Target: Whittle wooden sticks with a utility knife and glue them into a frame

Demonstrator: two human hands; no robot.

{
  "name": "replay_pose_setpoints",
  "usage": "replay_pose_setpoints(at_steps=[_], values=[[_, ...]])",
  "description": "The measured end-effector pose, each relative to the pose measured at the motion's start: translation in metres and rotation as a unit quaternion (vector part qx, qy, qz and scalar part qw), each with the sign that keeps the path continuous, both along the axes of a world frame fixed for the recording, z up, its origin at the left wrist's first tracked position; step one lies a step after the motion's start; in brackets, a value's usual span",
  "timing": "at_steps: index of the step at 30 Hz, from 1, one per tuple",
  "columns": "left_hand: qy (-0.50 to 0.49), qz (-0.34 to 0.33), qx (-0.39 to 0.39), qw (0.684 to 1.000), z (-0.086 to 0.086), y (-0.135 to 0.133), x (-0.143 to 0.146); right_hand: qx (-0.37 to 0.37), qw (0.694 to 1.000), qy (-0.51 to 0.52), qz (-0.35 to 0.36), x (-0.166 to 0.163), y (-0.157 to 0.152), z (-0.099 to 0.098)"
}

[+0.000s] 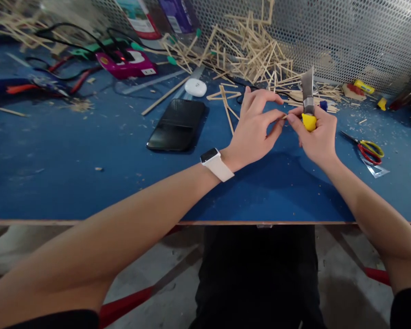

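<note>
While the right hand held a yellow-handled knife with its blade pointing up, its thumb and fingertip also pinched a small wooden stick above the blue desk. The grip of the left hand was clamped on the stick's other end, thumb and index finger together. A black phone lay beside the left wrist, loose wooden sticks were heaped beyond both hands, and scissors rested to the right.

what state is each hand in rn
Left hand: closed, pinching a small wooden piece.
Right hand: closed, holding a yellow-handled bladed tool, thumb at that piece.
</note>
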State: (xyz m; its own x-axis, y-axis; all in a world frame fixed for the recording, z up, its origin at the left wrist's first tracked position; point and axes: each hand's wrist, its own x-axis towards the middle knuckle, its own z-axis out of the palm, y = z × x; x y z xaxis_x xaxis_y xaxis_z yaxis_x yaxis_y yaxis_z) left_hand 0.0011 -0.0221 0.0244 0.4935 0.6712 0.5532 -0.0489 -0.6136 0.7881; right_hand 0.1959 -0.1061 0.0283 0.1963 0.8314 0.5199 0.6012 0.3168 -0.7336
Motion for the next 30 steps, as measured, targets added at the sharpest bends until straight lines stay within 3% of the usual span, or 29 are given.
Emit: replay_pose_setpoints(at_steps=[11,13,16,20,24,26,30], values=[[-0.027,0.025,-0.037,0.999,-0.004,0.024,-0.001,0.012,0.999,-0.039,-0.017,0.022,0.011,-0.009],[-0.042,0.014,-0.069,0.997,-0.005,0.026,0.000,0.019,0.998,-0.056,-0.028,0.022,0.011,-0.009],[-0.069,-0.057,-0.176,0.980,-0.007,0.025,0.004,0.030,0.997,-0.055,-0.033,0.017,0.009,-0.008],[-0.118,-0.166,-0.343,0.917,-0.013,0.015,0.010,-0.054,0.993,0.082,0.069,0.008,0.006,-0.007],[-0.137,-0.180,-0.386,0.894,-0.014,0.004,0.014,-0.124,0.958,0.156,0.209,0.002,0.007,-0.011],[-0.138,-0.176,-0.381,0.897,-0.010,0.001,0.014,-0.109,0.963,0.127,0.212,0.002,0.008,-0.014],[-0.181,-0.199,-0.366,0.891,0.006,0.001,0.009,0.015,0.994,0.009,0.108,0.007,0.011,-0.016]])
